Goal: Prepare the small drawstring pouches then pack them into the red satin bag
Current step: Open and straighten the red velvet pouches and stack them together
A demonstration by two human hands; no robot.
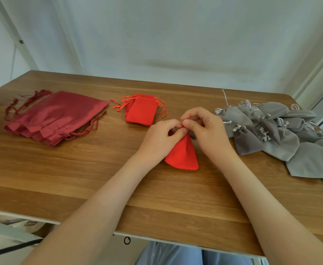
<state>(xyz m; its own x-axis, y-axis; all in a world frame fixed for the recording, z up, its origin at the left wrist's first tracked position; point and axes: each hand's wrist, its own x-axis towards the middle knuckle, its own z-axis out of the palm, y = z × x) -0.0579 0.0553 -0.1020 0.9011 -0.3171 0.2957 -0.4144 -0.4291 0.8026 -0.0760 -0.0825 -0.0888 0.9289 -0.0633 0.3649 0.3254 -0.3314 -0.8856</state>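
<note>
Two hands: in the head view the left hand (161, 137) and the right hand (206, 129) meet at the middle of the frame, above the wooden counter (80, 178), both at the gathered neck of one red pouch (183, 155).
Left hand: its fingers (177, 133) are curled, and the thumb and forefinger pinch the neck of the red pouch from the left.
Right hand: the fingers are curled as well, their tips pinching at the same neck from the right; whether they hold cord or cloth cannot be told.
Red pouch: drawn to a point at the top between the two hands, it widens downward to a broad bottom edge that sits on the counter.
Pile of red pouches (140, 113): flat, with thin red cords, lying above and left of the hands, apart from them.
Satin bags (57, 115): dark red, overlapped in a fan at the left of the frame, with twisted cords trailing from them, well apart from the hands.
Grey pouches (279, 138): a heap at the right of the frame with white cords, near the right hand.
</note>
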